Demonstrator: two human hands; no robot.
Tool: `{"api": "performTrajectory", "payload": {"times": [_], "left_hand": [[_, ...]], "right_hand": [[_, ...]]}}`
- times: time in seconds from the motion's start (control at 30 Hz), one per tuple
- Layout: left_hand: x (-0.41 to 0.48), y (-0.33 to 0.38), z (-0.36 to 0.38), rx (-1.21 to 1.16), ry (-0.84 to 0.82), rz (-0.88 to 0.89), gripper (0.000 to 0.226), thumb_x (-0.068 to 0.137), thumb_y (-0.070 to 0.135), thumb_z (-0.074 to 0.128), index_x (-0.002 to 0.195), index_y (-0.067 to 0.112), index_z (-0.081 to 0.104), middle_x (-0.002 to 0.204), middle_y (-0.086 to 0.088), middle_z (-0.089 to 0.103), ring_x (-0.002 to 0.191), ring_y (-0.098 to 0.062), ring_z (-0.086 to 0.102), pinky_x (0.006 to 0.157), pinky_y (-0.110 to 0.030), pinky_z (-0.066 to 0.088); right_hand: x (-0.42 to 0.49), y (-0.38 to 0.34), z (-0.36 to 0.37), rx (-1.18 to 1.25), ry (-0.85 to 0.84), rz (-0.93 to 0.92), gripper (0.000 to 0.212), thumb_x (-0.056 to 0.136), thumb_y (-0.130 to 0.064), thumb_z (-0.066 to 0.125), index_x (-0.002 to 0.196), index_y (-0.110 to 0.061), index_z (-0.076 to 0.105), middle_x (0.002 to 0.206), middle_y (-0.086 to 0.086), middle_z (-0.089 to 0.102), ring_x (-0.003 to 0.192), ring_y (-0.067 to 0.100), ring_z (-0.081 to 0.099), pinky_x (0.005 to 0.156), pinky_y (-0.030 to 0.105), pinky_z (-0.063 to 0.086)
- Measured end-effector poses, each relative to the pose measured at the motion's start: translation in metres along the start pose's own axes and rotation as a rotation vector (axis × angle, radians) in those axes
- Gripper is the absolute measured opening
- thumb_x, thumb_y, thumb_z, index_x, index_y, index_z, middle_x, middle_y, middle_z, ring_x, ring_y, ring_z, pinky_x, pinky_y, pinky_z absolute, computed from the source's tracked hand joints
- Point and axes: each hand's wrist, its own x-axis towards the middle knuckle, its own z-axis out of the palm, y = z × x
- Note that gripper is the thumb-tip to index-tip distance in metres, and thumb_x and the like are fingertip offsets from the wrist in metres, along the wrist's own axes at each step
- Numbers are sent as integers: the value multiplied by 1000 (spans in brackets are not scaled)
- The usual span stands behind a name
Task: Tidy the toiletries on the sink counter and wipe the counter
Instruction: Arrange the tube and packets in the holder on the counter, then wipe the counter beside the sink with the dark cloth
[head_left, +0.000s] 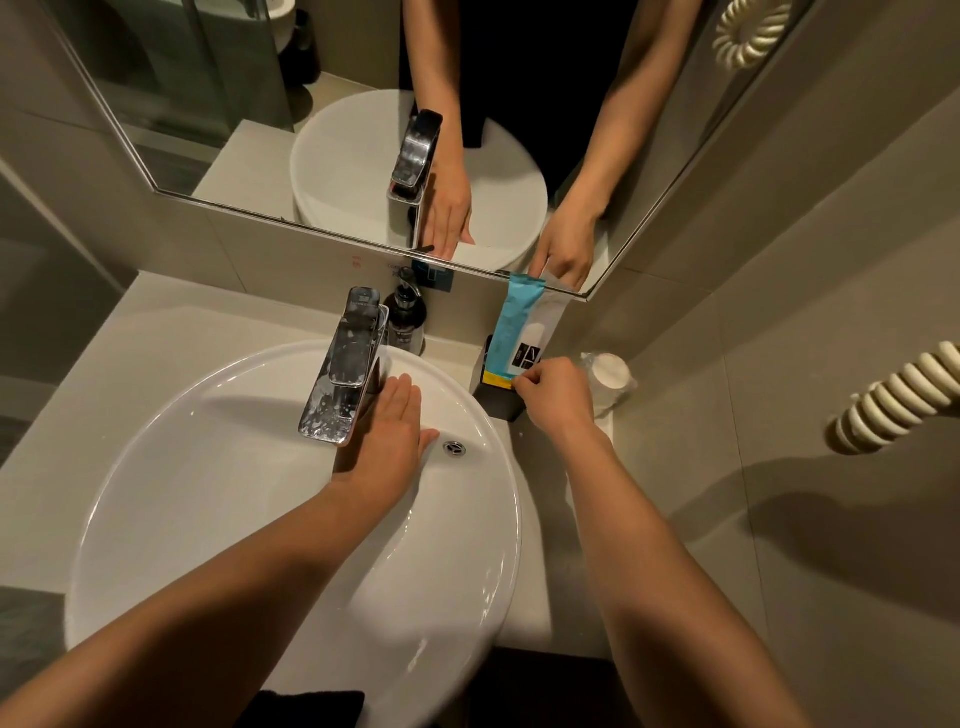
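- Two flat packets (519, 327), one blue and one white, stand upright in a black holder (496, 397) at the back right of the counter (62, 395), just beside the basin (260, 519); that part of the tidying looks close to done or in its last adjustment.
- A dark pump bottle (407, 317) stands behind the tap (345, 369) against the wall, and a wrapped white cup (610, 376) sits just right of the holder, near the corner; both look placed, though I cannot say whether they are in their final spots.
- No cloth or wipe shows anywhere, so the wiping appears not yet begun. The tap is spotted with pale marks, which suggests cleaning is left to do.
- The right hand (558, 397) is at the holder, thumb and forefinger pinched together on the lower edge of the packets, the other fingers curled in; it seems to be seating or straightening them.
- The left hand (389, 441) is flat and open, fingers held together and pointing toward the tap's base, hovering or resting over the basin beside the drain (454, 448); it holds nothing, and whether it touches the tap I cannot tell.
- The mirror (208, 104) above repeats both hands and adds nothing further.
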Motion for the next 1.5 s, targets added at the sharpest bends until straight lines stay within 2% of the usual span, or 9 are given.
{"api": "performTrajectory", "payload": {"times": [0.17, 0.33, 0.53, 0.67, 0.73, 0.93, 1.07, 1.27, 1.5], "left_hand": [[2, -3, 5, -14, -6, 5, 67, 105, 38, 39, 157, 3, 17, 167, -13, 9, 155, -26, 2, 116, -29, -12], [6, -3, 2, 19, -41, 6, 67, 105, 39, 39, 157, 2, 18, 166, -15, 12, 155, -28, 5, 123, -35, -4], [-8, 3, -31, -43, -102, 41, 70, 101, 31, 54, 155, 0, 22, 164, -17, 16, 153, -31, 12, 126, -40, 10], [-63, -23, -46, -159, -29, 92, 47, 98, 38, 55, 139, 13, 52, 142, -8, 54, 129, -29, 53, 104, -45, 48], [-101, -45, -49, -205, -63, 71, 42, 97, 41, 57, 132, 18, 60, 126, -4, 66, 114, -27, 63, 93, -41, 53], [-188, -113, -37, -172, -388, 1, 45, 96, 49, 52, 130, 21, 63, 127, -1, 65, 111, -19, 61, 91, -32, 47], [-209, -133, -25, 14, -662, 84, 59, 91, 62, 48, 137, 25, 55, 134, -2, 58, 119, -23, 53, 99, -38, 44], [-212, -130, -24, 123, -768, 156, 56, 88, 63, 55, 127, 21, 54, 122, -3, 60, 112, -25, 53, 98, -45, 37], [-216, -126, -31, 61, -775, 144, 42, 92, 51, 57, 112, 15, 61, 112, -6, 62, 103, -25, 54, 91, -41, 39]], "right_hand": [[-19, 4, -2, 123, 89, -9, 21, 97, -24, 67, 108, -14, 81, 116, 3, 77, 95, 20, 70, 74, 31, 56], [-53, 7, -4, 169, 159, -29, 25, 99, -26, 65, 116, -14, 79, 115, 4, 73, 97, 17, 64, 77, 26, 45], [-117, 3, 9, 178, 60, -57, 26, 97, -30, 67, 118, -17, 76, 108, 2, 69, 95, 17, 63, 81, 26, 45], [-179, -1, 31, 160, -138, -182, 26, 96, -28, 68, 117, -15, 76, 107, 1, 73, 94, 14, 64, 87, 28, 49], [-209, -1, 46, 102, -287, -224, 28, 97, -30, 65, 119, -15, 74, 110, 0, 72, 96, 14, 64, 85, 26, 47], [-260, -7, 88, -156, -609, -255, 40, 98, -39, 59, 129, -16, 67, 124, 4, 69, 109, 21, 64, 89, 32, 49], [-271, -18, 106, -340, -738, -282, 46, 94, -44, 64, 126, -10, 63, 125, 9, 64, 112, 27, 60, 92, 38, 50], [-272, -27, 115, -294, -821, -165, 33, 92, -26, 68, 103, 6, 71, 103, 23, 72, 87, 28, 63, 78, 39, 49], [-282, -35, 105, -176, -770, -202, 19, 97, -20, 58, 107, -4, 59, 112, 13, 65, 96, 24, 58, 89, 38, 48]]}}
